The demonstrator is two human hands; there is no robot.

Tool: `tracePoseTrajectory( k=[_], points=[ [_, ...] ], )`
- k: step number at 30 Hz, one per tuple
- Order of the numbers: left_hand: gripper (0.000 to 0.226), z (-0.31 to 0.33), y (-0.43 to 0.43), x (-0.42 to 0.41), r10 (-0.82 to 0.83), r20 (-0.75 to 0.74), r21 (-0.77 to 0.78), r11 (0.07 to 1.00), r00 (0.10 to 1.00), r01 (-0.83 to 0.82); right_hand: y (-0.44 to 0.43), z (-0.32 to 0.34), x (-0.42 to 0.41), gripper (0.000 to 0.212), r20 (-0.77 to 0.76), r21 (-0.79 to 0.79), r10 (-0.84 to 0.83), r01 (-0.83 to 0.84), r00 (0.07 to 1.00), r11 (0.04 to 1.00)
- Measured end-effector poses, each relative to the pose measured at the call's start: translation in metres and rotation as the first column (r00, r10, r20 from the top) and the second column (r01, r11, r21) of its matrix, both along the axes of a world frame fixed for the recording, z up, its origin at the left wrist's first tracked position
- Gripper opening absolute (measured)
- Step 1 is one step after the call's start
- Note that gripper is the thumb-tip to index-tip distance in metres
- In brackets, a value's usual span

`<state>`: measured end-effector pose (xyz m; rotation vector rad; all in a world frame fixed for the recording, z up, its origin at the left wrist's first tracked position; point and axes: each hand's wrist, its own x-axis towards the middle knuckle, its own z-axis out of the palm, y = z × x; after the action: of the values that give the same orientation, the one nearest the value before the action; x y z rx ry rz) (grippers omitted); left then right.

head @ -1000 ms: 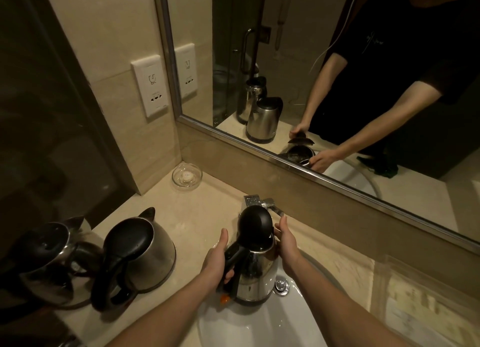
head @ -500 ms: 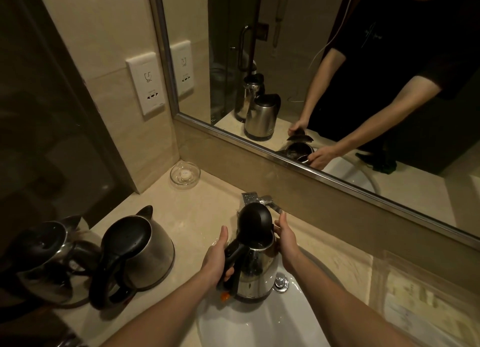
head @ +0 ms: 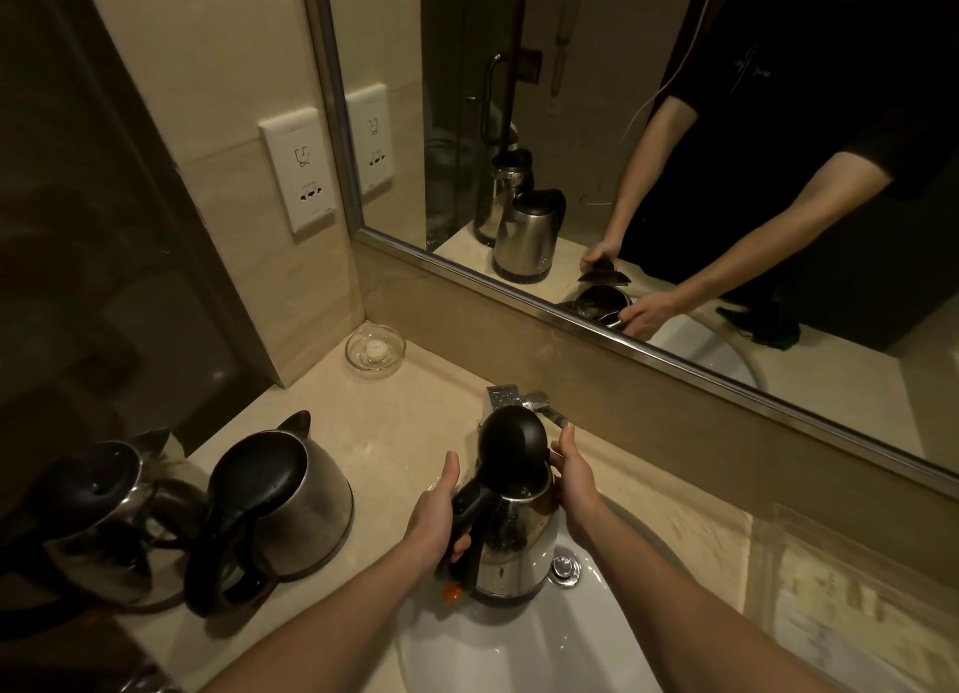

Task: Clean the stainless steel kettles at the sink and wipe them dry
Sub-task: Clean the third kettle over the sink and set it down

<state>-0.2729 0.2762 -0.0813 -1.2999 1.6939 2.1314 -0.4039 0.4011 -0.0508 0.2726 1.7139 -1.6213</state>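
Observation:
A stainless steel kettle (head: 514, 547) with its black lid raised stands over the white sink (head: 498, 651), under the chrome faucet (head: 524, 399). My left hand (head: 433, 521) grips its black handle. My right hand (head: 573, 477) holds the kettle's upper rim on the right side, fingers curved round it. Two more steel kettles stand on the counter at the left: one with a black lid and handle (head: 280, 505), another at the far left edge (head: 98, 516).
A small glass dish (head: 374, 351) sits in the counter's back corner. A white wall socket (head: 298, 173) is above it. The mirror (head: 674, 147) runs along the back wall. A clear tray (head: 856, 614) lies at the right. The sink drain knob (head: 565, 568) shows beside the kettle.
The view has shifted slightly; both hands stay on the kettle with its lid up, and the kettle has hardly moved.

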Motion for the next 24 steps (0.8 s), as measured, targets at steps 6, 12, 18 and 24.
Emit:
tracePoseTrajectory(
  k=[6, 12, 18, 24],
  points=[
    [0.083, 0.0016, 0.0002, 0.0016, -0.019, -0.006, -0.009, 1.000, 1.000, 0.019, -0.0011, -0.0019, -0.0002, 0.059, 0.006, 0.014, 0.008, -0.008, 1.000, 1.000],
    [0.082, 0.0026, 0.0008, 0.0009, -0.037, -0.007, -0.007, 0.999, 0.999, 0.037, -0.0020, 0.0003, 0.0008, 0.049, 0.005, 0.009, -0.007, 0.007, 1.000, 1.000],
    [0.081, 0.0032, 0.0005, 0.0024, -0.038, -0.010, -0.011, 0.999, 0.999, 0.037, -0.0016, 0.0009, 0.0015, 0.049, 0.005, 0.005, 0.007, -0.007, 1.000, 1.000],
    [0.080, 0.0022, 0.0005, 0.0020, -0.029, -0.013, -0.014, 0.999, 0.999, 0.029, -0.0016, 0.0008, 0.0011, 0.056, 0.005, 0.006, 0.013, -0.013, 1.000, 1.000]
  ],
)
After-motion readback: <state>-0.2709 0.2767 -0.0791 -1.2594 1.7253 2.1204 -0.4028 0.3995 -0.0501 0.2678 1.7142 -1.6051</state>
